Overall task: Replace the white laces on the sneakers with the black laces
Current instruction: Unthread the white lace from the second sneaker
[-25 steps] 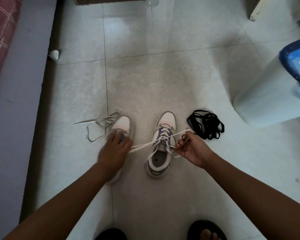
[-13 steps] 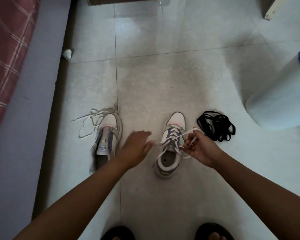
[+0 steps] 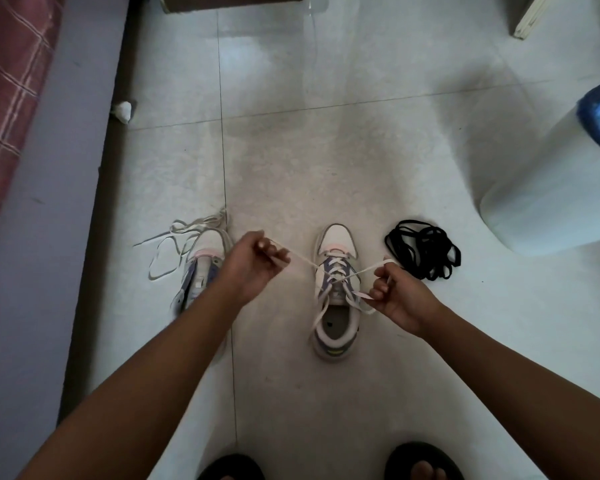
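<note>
Far left, a pulled-out white lace [image 3: 174,251] is heaped by the toe of the stripped left sneaker [image 3: 198,271]. One flat lace end [image 3: 302,261] is pinched in the left hand [image 3: 253,265]; the other is gripped in the right hand [image 3: 392,296]. Both ends are stretched sideways, across the right sneaker [image 3: 336,289], whose long axis runs near-to-far between the hands. Soft black laces [image 3: 423,251] are coiled just right, nearer the right hand.
</note>
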### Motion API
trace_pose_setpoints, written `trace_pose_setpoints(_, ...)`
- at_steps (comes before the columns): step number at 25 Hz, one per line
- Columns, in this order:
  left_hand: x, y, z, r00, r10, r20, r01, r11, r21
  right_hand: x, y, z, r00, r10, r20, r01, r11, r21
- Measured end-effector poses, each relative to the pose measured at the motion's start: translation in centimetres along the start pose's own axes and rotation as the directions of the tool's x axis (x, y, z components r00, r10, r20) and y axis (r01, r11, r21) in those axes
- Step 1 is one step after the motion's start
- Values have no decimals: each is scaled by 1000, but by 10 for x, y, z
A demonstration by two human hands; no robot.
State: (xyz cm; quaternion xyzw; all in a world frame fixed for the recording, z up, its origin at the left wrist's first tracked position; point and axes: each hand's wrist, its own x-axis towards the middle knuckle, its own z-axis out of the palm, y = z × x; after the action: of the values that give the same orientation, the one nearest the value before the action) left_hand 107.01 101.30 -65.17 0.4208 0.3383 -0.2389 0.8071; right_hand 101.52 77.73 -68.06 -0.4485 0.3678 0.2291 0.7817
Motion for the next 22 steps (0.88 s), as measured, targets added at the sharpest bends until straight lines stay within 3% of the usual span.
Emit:
trace_pose_setpoints(1,1,9,-8,999,6,36,-5,999,-40,1,2,-2,1000,11,-7,-11,999,31)
trace_pose_setpoints(2,0,15,-15,996,66,62,-72,993,94,1,3,-2,1000,15,-13,-14,999,47)
trace_pose_setpoints(3,1,18,-22,977,184,110,-213,894,394,2,3,-2,1000,3,-27,-2,999,38)
trace_pose_setpoints(4,3,19,-29,932,300,203,-342,537,771,3,3,-2,999,-8,-43,10,999,32)
trace_pose_setpoints(5,6,21,-35,884,344,317,-346,25,938,5,2,-3,997,-21,-68,23,999,25)
trace_pose_setpoints(6,9,21,-40,862,336,379,-254,-361,897,7,0,-6,994,-36,-106,37,999,9)
trace_pose_setpoints(7,9,22,-44,865,338,370,-152,-527,836,9,-2,-10,984,-83,-159,70,994,-83)
trace_pose_setpoints(8,8,23,-46,849,373,374,-107,-572,813,9,-5,-18,964,-169,-207,113,960,-258)
trace_pose_setpoints(9,5,20,-46,815,419,400,-104,-574,813,10,-7,-26,930,-289,-229,141,853,-502)
trace_pose_setpoints(10,4,17,-47,770,487,413,-136,-507,851,10,-9,-32,894,-389,-222,138,710,-691)
trace_pose_setpoints(11,3,14,-47,693,611,382,-212,-333,919,12,-9,-37,875,-432,-216,132,644,-754)
trace_pose_setpoints(12,2,10,-43,634,720,282,-296,-112,949,11,-9,-38,884,-399,-242,116,689,-715)
trace_pose_setpoints(13,1,7,-37,620,775,119,-346,134,929,10,-9,-35,916,-294,-272,92,816,-571)
trace_pose_setpoints(14,3,7,-32,680,729,-82,-353,424,834,8,-8,-29,959,-138,-247,50,942,-332)
trace_pose_setpoints(15,3,8,-25,786,564,-253,-306,711,634,8,-6,-24,981,-47,-190,26,993,-115)
trace_pose_setpoints(16,0,9,-16,874,358,-327,-230,900,371,8,-5,-20,989,17,-148,1,993,120)
trace_pose_setpoints(17,-2,9,-14,910,221,-352,-140,960,241,6,-6,-14,987,31,-155,-1,982,189)
trace_pose_setpoints(18,-4,9,-14,920,200,-336,-110,957,269,3,-9,-7,985,45,-169,-9,978,209)
trace_pose_setpoints(19,-4,10,-17,893,343,-292,-131,819,559,1,-11,-4,975,-16,-220,26,999,43)
trace_pose_setpoints(20,-4,11,-24,839,519,-164,-132,486,864,0,-12,-4,948,-156,-278,91,968,-232)
trace_pose_setpoints(21,-2,12,-33,771,637,8,-99,107,989,1,-14,-8,889,-365,-277,149,802,-578)
trace_pose_setpoints(22,-2,13,-37,744,656,130,-47,-143,989,2,-16,-12,815,-537,-218,200,613,-764)
